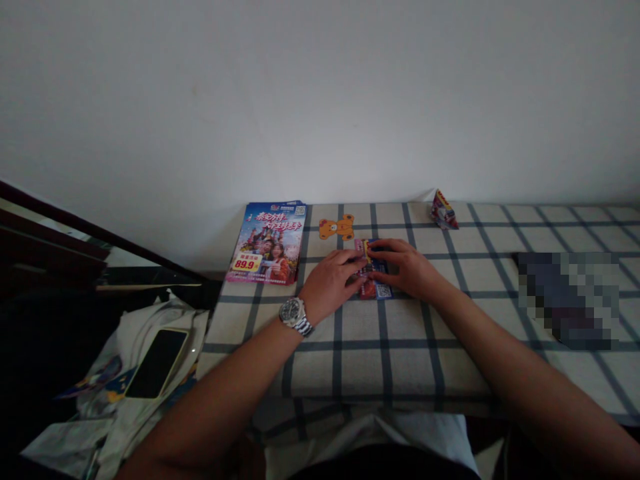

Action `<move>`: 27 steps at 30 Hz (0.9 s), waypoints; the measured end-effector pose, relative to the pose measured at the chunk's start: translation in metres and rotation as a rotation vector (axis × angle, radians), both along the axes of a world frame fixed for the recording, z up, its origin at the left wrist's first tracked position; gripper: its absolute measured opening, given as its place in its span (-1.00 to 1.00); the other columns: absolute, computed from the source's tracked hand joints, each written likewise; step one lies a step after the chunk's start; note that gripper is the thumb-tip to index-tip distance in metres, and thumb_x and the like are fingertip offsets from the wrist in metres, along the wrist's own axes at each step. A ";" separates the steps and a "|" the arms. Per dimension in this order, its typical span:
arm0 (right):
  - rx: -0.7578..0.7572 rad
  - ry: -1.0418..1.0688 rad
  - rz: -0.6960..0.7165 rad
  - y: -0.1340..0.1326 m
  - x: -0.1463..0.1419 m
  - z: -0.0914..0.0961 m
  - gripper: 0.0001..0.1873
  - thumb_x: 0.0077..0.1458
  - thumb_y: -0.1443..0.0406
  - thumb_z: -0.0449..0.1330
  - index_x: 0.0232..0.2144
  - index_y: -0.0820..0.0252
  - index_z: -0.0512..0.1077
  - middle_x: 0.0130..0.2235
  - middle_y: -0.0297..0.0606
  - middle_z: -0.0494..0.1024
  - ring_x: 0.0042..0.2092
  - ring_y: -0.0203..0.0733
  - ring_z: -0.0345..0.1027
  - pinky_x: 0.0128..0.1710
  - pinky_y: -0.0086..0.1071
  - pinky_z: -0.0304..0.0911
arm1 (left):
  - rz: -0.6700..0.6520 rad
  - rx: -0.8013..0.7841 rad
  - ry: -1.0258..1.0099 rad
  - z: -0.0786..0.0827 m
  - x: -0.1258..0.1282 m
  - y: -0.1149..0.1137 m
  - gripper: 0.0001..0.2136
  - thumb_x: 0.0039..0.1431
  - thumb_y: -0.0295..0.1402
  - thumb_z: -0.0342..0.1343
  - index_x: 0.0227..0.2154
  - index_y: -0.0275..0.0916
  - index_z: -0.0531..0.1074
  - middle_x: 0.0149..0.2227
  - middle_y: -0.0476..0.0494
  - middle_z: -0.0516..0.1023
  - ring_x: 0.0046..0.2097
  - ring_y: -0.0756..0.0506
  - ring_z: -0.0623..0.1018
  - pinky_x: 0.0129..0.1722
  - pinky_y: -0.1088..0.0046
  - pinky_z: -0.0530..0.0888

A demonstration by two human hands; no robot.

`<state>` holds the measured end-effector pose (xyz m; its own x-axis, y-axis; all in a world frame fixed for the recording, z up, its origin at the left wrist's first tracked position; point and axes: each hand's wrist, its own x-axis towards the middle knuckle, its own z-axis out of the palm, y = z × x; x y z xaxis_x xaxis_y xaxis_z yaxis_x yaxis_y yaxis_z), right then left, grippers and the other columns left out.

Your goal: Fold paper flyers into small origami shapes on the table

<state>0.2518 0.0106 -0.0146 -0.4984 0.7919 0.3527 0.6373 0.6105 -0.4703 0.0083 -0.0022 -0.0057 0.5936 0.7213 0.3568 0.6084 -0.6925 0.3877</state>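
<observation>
From where I stand, the table (330, 373), covered in checked cloth, has its back edge against the pale wall (350, 100) and its near edge just in front of the person's lap. At its left end a stack of leaflets (270, 243) sits in the back corner, near the left hand (330, 283). A flat bear cutout (337, 228) lies just beyond the fingers, so the closest room behind the hands is partly taken; to the right, plain cloth runs from the right forearm to a dark object (563, 300), and a peaked folded paper (443, 211) stands near the wall. The small printed paper (377, 291) lies on the cloth directly between the hands, under their fingertips, the left hand on its left side and the right hand (413, 268) on its right. Both hands have their fingers bent, each thumb a little apart from the forefinger and set nearer the person; I cannot tell whether either one pinches the sheet or merely presses it. The fingers cover much of its print, though a square code shows at the lower right corner. The dark object is blotted out by coarse squares, and in the gloom beside the table a phone (157, 363) rests on crumpled white material (190, 313).
</observation>
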 end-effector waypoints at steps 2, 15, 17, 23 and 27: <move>-0.005 -0.004 0.008 0.000 0.001 0.000 -0.56 0.20 0.17 0.37 0.12 0.06 0.57 0.20 -0.09 0.52 0.23 0.12 0.40 0.26 0.07 0.35 | 0.003 0.000 0.001 0.000 0.000 0.000 -0.70 0.34 -0.32 0.23 0.09 -0.23 0.55 0.16 -0.19 0.54 0.16 -0.21 0.51 0.24 0.12 0.49; -0.007 -0.044 0.057 -0.004 0.004 0.001 -0.40 0.17 0.09 0.39 0.23 0.00 0.48 0.28 -0.07 0.45 0.29 0.17 0.34 0.29 0.13 0.31 | 0.000 -0.006 -0.020 -0.001 -0.002 0.000 -0.71 0.32 -0.35 0.26 0.07 -0.19 0.56 0.15 -0.18 0.53 0.16 -0.21 0.51 0.23 0.09 0.51; -0.004 -0.049 0.060 -0.004 0.004 0.001 -0.39 0.17 0.08 0.39 0.24 0.01 0.47 0.28 -0.06 0.44 0.29 0.17 0.33 0.30 0.12 0.31 | 0.004 -0.006 -0.018 -0.001 -0.001 0.000 -0.72 0.33 -0.34 0.24 0.07 -0.20 0.56 0.15 -0.20 0.53 0.16 -0.21 0.51 0.23 0.10 0.51; 0.009 -0.067 0.086 -0.007 0.003 0.003 -0.35 0.18 0.05 0.37 0.27 0.07 0.44 0.30 -0.01 0.41 0.32 0.17 0.30 0.32 0.12 0.28 | 0.000 -0.009 -0.021 0.000 -0.001 0.000 -0.72 0.37 -0.29 0.21 0.07 -0.22 0.56 0.14 -0.20 0.54 0.15 -0.20 0.52 0.23 0.10 0.50; 0.011 -0.075 0.091 -0.008 0.004 0.005 -0.32 0.15 0.06 0.40 0.28 0.03 0.42 0.31 -0.02 0.40 0.32 0.19 0.30 0.32 0.14 0.28 | 0.001 -0.011 -0.029 -0.001 0.000 0.000 -0.72 0.38 -0.27 0.20 0.08 -0.22 0.56 0.15 -0.20 0.54 0.16 -0.20 0.52 0.24 0.11 0.49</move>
